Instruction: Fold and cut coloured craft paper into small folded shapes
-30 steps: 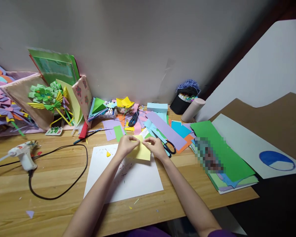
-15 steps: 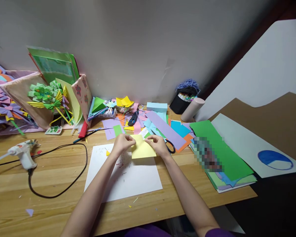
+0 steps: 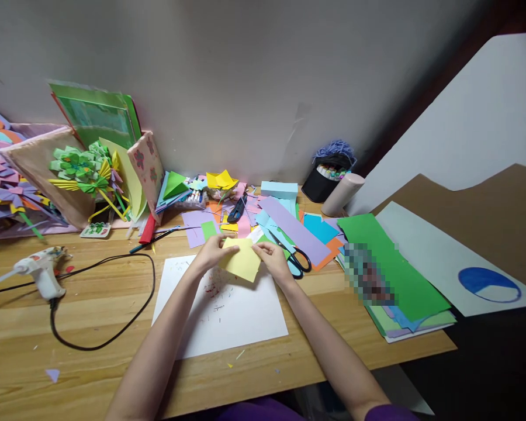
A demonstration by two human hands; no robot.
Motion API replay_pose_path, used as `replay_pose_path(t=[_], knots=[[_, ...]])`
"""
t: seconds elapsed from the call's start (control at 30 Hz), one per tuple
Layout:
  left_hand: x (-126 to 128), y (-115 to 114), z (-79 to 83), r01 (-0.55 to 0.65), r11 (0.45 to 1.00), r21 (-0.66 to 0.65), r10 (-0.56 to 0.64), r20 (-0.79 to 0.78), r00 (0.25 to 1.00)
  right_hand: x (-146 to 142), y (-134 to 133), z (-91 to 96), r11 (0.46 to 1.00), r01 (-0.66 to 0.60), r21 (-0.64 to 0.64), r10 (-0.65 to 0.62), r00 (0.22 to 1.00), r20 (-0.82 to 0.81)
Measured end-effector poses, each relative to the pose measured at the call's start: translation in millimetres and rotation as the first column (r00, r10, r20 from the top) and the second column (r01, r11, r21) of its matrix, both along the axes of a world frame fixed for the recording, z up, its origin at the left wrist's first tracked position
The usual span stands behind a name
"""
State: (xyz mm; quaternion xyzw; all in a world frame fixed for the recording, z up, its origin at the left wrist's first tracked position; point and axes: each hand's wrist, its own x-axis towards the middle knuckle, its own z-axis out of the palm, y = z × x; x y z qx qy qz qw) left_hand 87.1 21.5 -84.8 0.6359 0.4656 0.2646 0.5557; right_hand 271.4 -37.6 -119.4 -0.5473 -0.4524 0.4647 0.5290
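A pale yellow sheet of paper is held up between my two hands, tilted over the far edge of a white sheet that carries dark and reddish marks. My left hand pinches its left side, thumb on top. At the upper right corner, the fingers of my right hand close on the same paper. Just beyond my right hand lies a pair of black-handled scissors, the blades pointing away to the upper left over paper scraps.
A white glue gun with a looping black cord lies left. Coloured paper scraps and a box cutter spread along the wall. A green-topped paper stack sits right. Behind stand a black marker holder and a pale cylinder.
The yellow paper has turned and shifted slightly left in my hands. My right hand has moved left, uncovering more of the scissors.
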Motion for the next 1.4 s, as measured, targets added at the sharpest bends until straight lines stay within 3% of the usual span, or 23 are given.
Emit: replay_pose_path(t=[0.07, 0.13, 0.23, 0.33, 0.4, 0.47, 0.57, 0.7, 0.8, 0.9, 1.0, 1.17, 1.4], knots=[[-13.4, 4.8, 0.8, -0.018, 0.997, 0.081, 0.026, -0.096, 0.995, -2.2, -0.9, -3.1, 0.999, -0.016, -0.027, 0.018, 0.999, 0.045], [-35.0, 12.3, 1.2, -0.004, 0.986, 0.168, 0.044, -0.234, 0.971, 0.2, -1.9, -6.8, 0.997, 0.076, -0.032, -0.067, 0.971, 0.230], [-62.4, 21.8, -1.2, 0.014, 0.961, 0.276, 0.125, -0.476, 0.870, 1.3, -5.0, -12.5, 0.987, 0.161, 0.013, -0.140, 0.811, 0.568], [-59.3, 22.0, -7.7, -0.016, 0.899, 0.438, 0.294, -0.575, 0.764, -7.2, -8.9, -15.8, 0.992, 0.127, -0.016, -0.079, 0.705, 0.705], [-40.6, 16.7, -12.7, 0.014, 0.832, 0.555, 0.333, -0.519, 0.787, -14.2, -10.5, -15.8, 0.993, 0.110, -0.046, -0.041, 0.679, 0.733], [-17.5, 9.2, -17.0, 0.105, 0.792, 0.602, 0.218, -0.438, 0.872, -18.0, -11.1, -13.8, 0.995, 0.075, -0.060, -0.007, 0.678, 0.735], [8.6, -1.7, -19.1, 0.173, 0.768, 0.617, 0.081, -0.361, 0.929, -15.3, -11.3, -7.9, 0.997, -0.070, -0.044, 0.081, 0.724, 0.685], [18.6, -9.8, -12.0, 0.117, 0.809, 0.576, 0.048, -0.263, 0.963, -2.6, -10.1, 3.1, 0.973, -0.232, 0.019, 0.180, 0.803, 0.568], [18.0, -12.2, -4.5, 0.043, 0.873, 0.486, 0.058, -0.192, 0.980, 6.8, -7.4, 10.4, 0.981, -0.175, 0.079, 0.122, 0.886, 0.447], [18.6, -14.5, -0.6, 0.087, 0.908, 0.409, -0.032, -0.140, 0.990, 12.9, -5.5, 14.9, 0.992, -0.052, 0.115, 0.015, 0.955, 0.296], [22.3, -18.8, 0.4, 0.137, 0.896, 0.423, -0.082, -0.146, 0.986, 14.0, -6.2, 16.3, 0.994, -0.043, 0.099, 0.013, 0.958, 0.286], [30.2, -29.0, 3.2, 0.138, 0.851, 0.506, 0.008, -0.277, 0.961, 7.7, -8.2, 15.7, 0.989, -0.030, 0.142, -0.013, 0.956, 0.293], [31.8, -33.5, 8.2, 0.141, 0.834, 0.533, 0.044, -0.320, 0.946, 2.1, -10.1, 18.9, 0.990, 0.032, 0.141, -0.070, 0.958, 0.278]])
